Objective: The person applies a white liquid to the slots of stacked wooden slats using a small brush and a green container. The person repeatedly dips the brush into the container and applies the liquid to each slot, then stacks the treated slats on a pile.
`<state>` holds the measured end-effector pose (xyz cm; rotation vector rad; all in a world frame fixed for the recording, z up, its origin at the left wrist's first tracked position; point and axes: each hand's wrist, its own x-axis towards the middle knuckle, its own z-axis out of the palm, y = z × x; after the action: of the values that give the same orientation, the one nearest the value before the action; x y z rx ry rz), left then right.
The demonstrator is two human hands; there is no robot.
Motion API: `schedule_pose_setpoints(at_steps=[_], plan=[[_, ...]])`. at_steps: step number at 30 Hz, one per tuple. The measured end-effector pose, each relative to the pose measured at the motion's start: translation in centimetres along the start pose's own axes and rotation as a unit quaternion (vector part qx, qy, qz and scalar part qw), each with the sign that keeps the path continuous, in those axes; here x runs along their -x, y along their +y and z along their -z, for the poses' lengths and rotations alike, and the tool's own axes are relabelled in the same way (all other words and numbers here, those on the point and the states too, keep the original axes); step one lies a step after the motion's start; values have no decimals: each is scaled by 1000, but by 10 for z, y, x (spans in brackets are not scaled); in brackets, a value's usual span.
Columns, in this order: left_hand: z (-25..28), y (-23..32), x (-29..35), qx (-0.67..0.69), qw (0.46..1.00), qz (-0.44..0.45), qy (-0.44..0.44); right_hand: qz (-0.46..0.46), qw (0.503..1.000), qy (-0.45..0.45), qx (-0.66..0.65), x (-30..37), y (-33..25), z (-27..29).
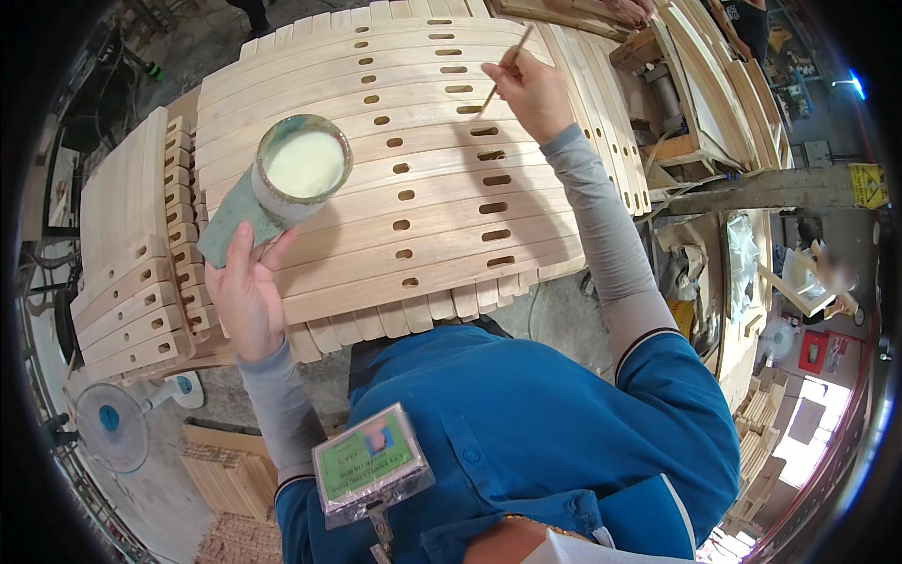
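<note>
My left hand (249,296) is closed on the grey-green handle-like part (235,226) of a round cup (268,193), held above the wood. Pale creamy liquid (303,164) fills much of the cup. Farther right, my right hand (537,94) pinches a thin wooden stick (488,99). The stick's lower end is at or just over one of the oval slots (468,110); whether it touches the wood I cannot tell. Under both hands lie several pale wooden slats (329,202), packed side by side, with slots in two rows.
Another stack of slotted slats (122,235) stands at the left. A wooden crate-like frame (676,146) is at the far right, beside a metal beam (780,193). A standing fan (111,428) and bundled wood strips (230,479) sit at the lower left.
</note>
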<state>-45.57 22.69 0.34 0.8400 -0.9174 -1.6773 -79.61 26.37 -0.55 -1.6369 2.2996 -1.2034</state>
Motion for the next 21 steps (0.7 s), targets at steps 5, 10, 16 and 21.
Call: schedule_pose_setpoints(at_steps=[5, 10, 16, 21], plan=[[-17, -4, 0, -14, 1000, 7, -16, -6, 999, -4, -35, -1, -7, -8], [-28, -1, 3, -15, 999, 5, -33, -12, 996, 41, -75, 11, 13, 32], [-36, -2, 4, -52, 998, -6, -43, 55, 923, -46, -377, 36, -86, 70], [-50, -2, 5, -70, 995, -10, -70, 104, 945, -70, -303, 43, -93, 48]])
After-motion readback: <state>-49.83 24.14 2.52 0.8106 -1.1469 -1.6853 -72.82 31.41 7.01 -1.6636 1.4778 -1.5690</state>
